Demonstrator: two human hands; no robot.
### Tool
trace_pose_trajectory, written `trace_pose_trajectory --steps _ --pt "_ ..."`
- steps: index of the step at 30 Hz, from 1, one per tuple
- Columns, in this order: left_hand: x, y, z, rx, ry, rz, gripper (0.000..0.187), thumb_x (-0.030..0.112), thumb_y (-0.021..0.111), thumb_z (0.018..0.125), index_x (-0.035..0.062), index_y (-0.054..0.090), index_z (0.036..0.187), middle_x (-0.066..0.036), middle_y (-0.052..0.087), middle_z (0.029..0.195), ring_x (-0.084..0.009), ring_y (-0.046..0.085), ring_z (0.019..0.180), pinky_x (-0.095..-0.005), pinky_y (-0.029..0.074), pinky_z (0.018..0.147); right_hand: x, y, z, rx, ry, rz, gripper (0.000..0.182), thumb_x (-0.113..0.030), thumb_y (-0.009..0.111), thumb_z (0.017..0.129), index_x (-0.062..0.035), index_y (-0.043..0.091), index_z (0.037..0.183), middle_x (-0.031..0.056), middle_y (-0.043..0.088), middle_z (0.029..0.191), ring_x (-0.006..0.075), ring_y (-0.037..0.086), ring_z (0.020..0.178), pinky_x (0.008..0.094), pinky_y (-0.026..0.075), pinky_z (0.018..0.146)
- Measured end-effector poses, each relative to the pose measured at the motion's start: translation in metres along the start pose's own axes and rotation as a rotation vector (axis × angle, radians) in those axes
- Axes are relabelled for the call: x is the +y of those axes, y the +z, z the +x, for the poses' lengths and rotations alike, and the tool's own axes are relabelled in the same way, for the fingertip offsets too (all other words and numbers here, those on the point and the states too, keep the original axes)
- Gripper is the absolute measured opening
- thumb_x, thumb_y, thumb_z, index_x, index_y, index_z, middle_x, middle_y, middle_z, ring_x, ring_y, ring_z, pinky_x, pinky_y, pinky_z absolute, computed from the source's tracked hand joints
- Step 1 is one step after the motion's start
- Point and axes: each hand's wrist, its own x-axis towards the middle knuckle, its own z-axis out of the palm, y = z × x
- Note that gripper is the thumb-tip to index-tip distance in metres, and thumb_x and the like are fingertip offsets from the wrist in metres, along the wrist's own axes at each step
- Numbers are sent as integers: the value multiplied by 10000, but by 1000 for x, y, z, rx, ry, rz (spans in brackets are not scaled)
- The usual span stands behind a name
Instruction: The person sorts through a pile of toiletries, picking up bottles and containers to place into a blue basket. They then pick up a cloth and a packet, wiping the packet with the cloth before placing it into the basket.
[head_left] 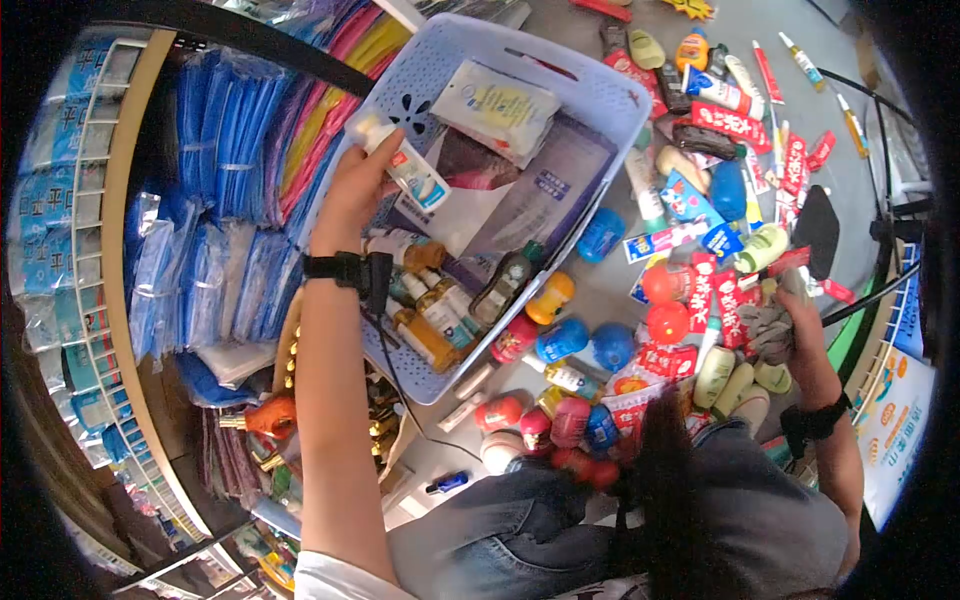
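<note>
While one lavender-blue basket [460, 50] carries one yellow-printed packet [500, 110] and one dark bottle [505, 285], the left hand [368, 178] grips one more, a white bottle [420, 182]. It has a pale cap and a blue-and-white label with a touch of red. Tilted inside the basket's left edge, it slants down to the right of the fingers, cap above them. Beside a grey bundle [767, 332], the right hand [797, 300] hides its fingers; I cannot tell its grip.

Right of the blue basket [470, 40], several red packets [728, 122] bore bold white characters beginning with what looked like 大; farther right of it, a white pack [888, 430] read 面柔巾, its first character uncertain.
</note>
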Motion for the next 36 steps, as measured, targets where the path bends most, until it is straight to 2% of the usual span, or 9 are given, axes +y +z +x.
trace_pose_trajectory --steps 2,5,8,11,14,17,30,33,36 --pt "-2 -3 -7 145 -26 82 357 219 701 803 -30 566 1020 -106 631 919 -185 639 849 -338 561 694 -6 6 -5 -1 2 -30 429 -224 589 826 -54 477 1204 70 578 1019 186 624 865 326 534 717" --pt "-21 -20 2 158 -100 124 342 184 703 789 -38 572 1014 -120 632 915 -198 648 811 -345 566 652 0 4 -2 -42 15 7 437 -233 591 831 -50 476 1211 65 584 1011 186 627 855 324 535 714" --pt "-27 -26 -4 199 -139 -97 388 186 728 758 -39 570 1032 -138 637 922 -207 657 766 -331 566 620 2 3 -1 -13 7 -26 445 -243 593 831 -45 474 1211 61 585 1009 183 625 850 320 532 707" --pt "-23 -43 -1 286 -206 195 462 198 758 725 -46 556 1062 -154 635 937 -215 664 750 -317 564 588 0 2 -1 -4 14 -45 450 -244 599 830 -40 472 1211 66 584 1017 184 626 841 316 530 696" --pt "-6 -23 -30 395 46 474 585 225 753 740 -50 484 1181 -140 629 937 -182 654 714 -281 566 619 2 -7 3 -55 3 -67 459 -240 608 825 -40 472 1215 72 585 1028 187 626 836 322 528 705" --pt "-2 -36 -30 372 8 535 654 231 769 730 -47 442 1222 -137 637 946 -168 654 721 -273 563 629 4 -9 4 -63 7 -68 453 -226 614 819 -41 482 1211 71 584 1038 192 617 870 328 515 754" --pt "46 -91 -92 -123 -253 385 391 347 650 843 72 579 1112 -31 649 956 -133 637 824 -255 525 714 3 -1 -2 -53 -12 -77 420 -234 602 839 -36 497 1194 64 599 1000 182 643 792 299 528 675" --pt "33 -95 -101 -223 -360 532 391 323 669 830 61 574 1104 -44 642 931 -132 629 772 -241 516 666 3 10 -11 -46 22 -84 403 -240 596 845 -38 507 1182 60 604 985 174 644 791 298 527 670" --pt "10 -87 -95 -139 -481 643 395 306 698 808 20 575 1050 -62 627 858 -122 600 683 -243 495 601 6 15 -14 -51 69 -89 385 -236 588 852 -42 516 1176 58 609 977 169 639 817 298 521 687"
